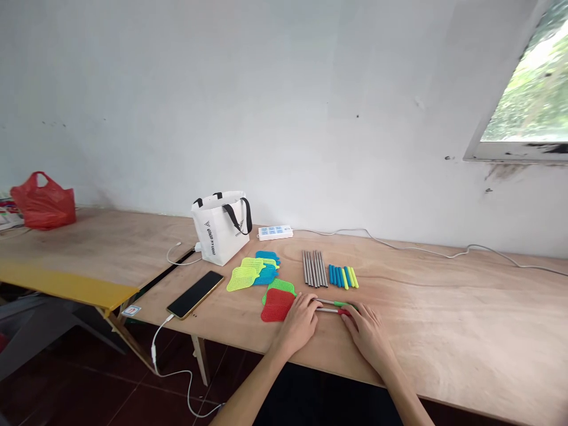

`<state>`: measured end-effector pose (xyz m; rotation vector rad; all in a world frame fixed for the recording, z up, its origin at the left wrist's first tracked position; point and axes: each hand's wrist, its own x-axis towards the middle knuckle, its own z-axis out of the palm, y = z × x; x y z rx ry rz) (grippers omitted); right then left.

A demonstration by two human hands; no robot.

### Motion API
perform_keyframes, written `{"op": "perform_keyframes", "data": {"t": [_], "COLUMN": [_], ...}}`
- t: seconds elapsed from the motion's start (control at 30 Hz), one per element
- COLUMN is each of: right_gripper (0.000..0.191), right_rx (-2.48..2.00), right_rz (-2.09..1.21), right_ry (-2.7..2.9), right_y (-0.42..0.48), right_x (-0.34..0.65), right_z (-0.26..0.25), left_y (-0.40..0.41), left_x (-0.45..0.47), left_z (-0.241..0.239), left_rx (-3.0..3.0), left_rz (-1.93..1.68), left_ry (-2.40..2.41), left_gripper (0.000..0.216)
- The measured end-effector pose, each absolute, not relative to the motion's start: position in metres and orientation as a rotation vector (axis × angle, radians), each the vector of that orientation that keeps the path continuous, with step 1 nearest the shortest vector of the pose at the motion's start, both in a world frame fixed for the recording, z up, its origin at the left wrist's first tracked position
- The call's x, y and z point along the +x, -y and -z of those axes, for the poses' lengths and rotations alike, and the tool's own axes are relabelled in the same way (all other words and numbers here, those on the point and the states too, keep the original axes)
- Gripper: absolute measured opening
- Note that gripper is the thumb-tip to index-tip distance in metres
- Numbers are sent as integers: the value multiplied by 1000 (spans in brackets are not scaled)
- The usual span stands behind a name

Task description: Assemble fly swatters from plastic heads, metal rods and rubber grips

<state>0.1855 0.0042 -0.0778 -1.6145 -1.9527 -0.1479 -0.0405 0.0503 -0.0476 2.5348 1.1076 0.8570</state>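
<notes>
Forearms (262, 378) foremost, my left hand (300, 319) and right hand (369, 336) span two swatters (277, 305), probably keeping them aligned. Whether my fingers (310, 306) grip or just rest, I can't tell.

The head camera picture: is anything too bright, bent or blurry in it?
In the head view, the window is brightest, the greenery beyond washed out and soft; in that head view, the window frame slants, perhaps from wide-lens stretching; again in the head view, the left hand and right hand look fairly clear.
</notes>
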Motion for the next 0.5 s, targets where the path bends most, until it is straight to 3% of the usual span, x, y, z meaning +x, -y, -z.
{"op": "perform_keyframes", "data": {"t": [0.5], "right_gripper": [27], "right_rx": [-1479], "right_rz": [-138], "right_ry": [2028], "right_y": [8], "right_x": [173], "right_z": [51], "left_y": [-45], "left_x": [-43], "left_z": [35], "left_rx": [2499], "left_rz": [-763], "left_ry": [-1194], "left_gripper": [46]}}
